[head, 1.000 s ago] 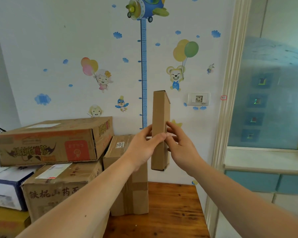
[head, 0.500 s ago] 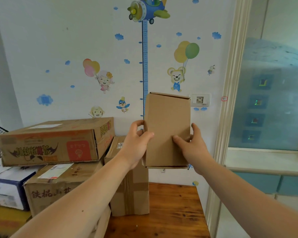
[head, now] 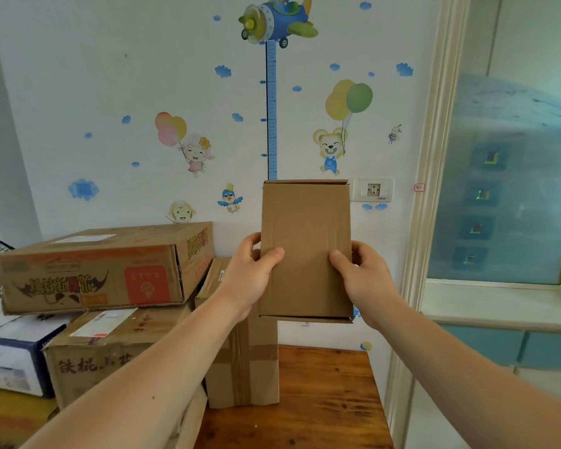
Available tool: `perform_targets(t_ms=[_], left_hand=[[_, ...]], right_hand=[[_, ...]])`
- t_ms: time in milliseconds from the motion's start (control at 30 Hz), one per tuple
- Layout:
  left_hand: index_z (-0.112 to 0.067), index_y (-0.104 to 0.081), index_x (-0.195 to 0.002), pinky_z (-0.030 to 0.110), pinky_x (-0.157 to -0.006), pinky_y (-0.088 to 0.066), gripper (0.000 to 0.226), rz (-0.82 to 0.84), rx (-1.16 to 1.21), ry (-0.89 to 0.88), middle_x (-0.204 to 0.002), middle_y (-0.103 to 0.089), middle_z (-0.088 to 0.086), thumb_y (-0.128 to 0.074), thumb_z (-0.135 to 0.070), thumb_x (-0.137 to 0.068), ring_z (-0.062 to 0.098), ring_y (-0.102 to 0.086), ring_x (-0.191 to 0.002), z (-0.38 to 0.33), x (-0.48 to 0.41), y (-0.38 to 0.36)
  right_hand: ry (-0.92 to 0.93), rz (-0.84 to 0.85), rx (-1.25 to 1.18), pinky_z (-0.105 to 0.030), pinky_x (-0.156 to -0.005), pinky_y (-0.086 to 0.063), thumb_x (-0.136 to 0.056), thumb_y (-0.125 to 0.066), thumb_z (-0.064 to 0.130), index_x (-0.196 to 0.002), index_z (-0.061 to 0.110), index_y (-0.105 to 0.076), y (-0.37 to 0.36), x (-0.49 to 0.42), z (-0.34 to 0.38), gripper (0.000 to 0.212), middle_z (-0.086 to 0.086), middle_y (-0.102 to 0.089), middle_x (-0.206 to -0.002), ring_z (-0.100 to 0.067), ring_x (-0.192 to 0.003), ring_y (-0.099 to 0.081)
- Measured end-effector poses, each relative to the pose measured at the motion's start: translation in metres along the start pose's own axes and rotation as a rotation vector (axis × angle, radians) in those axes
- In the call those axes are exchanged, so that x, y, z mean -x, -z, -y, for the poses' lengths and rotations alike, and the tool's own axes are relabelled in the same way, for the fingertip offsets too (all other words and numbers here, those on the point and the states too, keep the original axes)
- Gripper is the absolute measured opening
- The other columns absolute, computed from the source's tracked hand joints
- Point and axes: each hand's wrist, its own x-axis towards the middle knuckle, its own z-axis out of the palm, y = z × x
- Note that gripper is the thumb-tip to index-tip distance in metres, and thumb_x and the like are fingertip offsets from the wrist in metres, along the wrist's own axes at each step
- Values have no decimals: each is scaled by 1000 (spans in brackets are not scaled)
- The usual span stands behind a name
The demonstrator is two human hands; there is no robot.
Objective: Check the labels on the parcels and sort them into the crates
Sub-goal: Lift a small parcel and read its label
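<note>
I hold a small plain brown cardboard parcel [head: 306, 241] upright in front of me, its broad blank face turned to the camera. My left hand [head: 251, 275] grips its left edge, thumb on the front and fingers behind. My right hand [head: 363, 280] grips the right edge the same way. No label shows on the visible face. The parcel hangs in the air above a wooden table [head: 324, 400].
Stacked parcels fill the left: a large printed carton [head: 104, 270] on top, a labelled brown box [head: 110, 348] under it, a blue-and-white box [head: 10, 354] at far left, a tall taped box [head: 243, 361] behind my left forearm. A wall with stickers stands behind, a window ledge [head: 499, 306] at right.
I have turned the parcel from edge-on to its broad face toward me. My hands moved apart to its left and right edges.
</note>
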Motion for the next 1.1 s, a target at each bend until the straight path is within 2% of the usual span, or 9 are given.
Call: perform_targets(t_ms=[133,300,533,667,800,867,967,1033,1100], left_hand=[[-21,-46,-131,45,-94,-54,41,19,-4,17,-114,-66,1,-63,-25,-94,20,-67,-104,-1,1,3],[-17,-47,-135,43,-95,-54,44,3,-74,-15,-116,-66,2,-63,-18,-94,18,-66,-105,-1,3,3],[-22,-48,-131,33,-87,-55,39,-23,-100,-23,-115,-64,-4,-62,-25,-95,13,-64,-103,1,4,7],[-31,-30,-144,43,-92,-54,62,-108,-120,-27,-115,-59,-7,-66,-27,-93,17,-63,-105,1,5,7],[-34,-27,-145,19,-78,-46,64,-109,-205,-72,-115,-54,-14,-64,-22,-94,1,-55,-97,-1,7,7],[-35,-21,-149,24,-93,-42,74,-80,-275,-77,-132,-48,-10,-67,-28,-91,10,-52,-116,1,9,4],[-40,-22,-150,43,-111,-37,88,-11,-402,-54,-148,-35,0,-67,-59,-76,22,-41,-132,1,14,-3],[-39,-23,-151,44,-114,-33,88,17,-380,-38,-152,-32,0,-60,-63,-75,20,-37,-137,2,16,-8],[-37,-29,-151,35,-113,-30,67,41,-378,-67,-151,-33,-1,-57,-51,-91,17,-35,-137,0,16,-11]], right_hand=[[8,30,-14,-19,-64,-44,-97,-58,34,-130,25,-50,-1,2,3,35,13,-59,-102,-6,-89,-58],[15,27,-24,-19,-66,-44,-97,-61,25,-115,27,-45,-2,4,2,24,12,-57,-99,-5,-85,-57],[30,36,-64,-24,-69,-48,-96,-61,33,-121,27,-47,-5,8,5,29,6,-61,-106,-10,-92,-61],[-14,53,-156,-37,-84,-55,-103,-45,38,-122,27,-51,-10,13,9,22,5,-62,-110,-14,-99,-63],[-37,100,-188,-45,-88,-57,-105,-41,35,-116,27,-54,-11,17,13,19,-1,-67,-105,-20,-96,-67],[-27,146,-200,-43,-85,-57,-103,-47,32,-112,24,-56,-12,21,15,15,-1,-69,-99,-20,-90,-68],[4,216,-219,-40,-90,-56,-103,-48,30,-104,31,-60,-14,24,18,13,5,-71,-100,-17,-96,-67],[12,265,-238,-37,-91,-55,-104,-45,30,-100,37,-63,-16,26,21,19,7,-71,-103,-16,-101,-67],[16,297,-237,-34,-89,-56,-104,-45,28,-101,40,-63,-16,26,21,23,10,-73,-102,-13,-99,-68]])
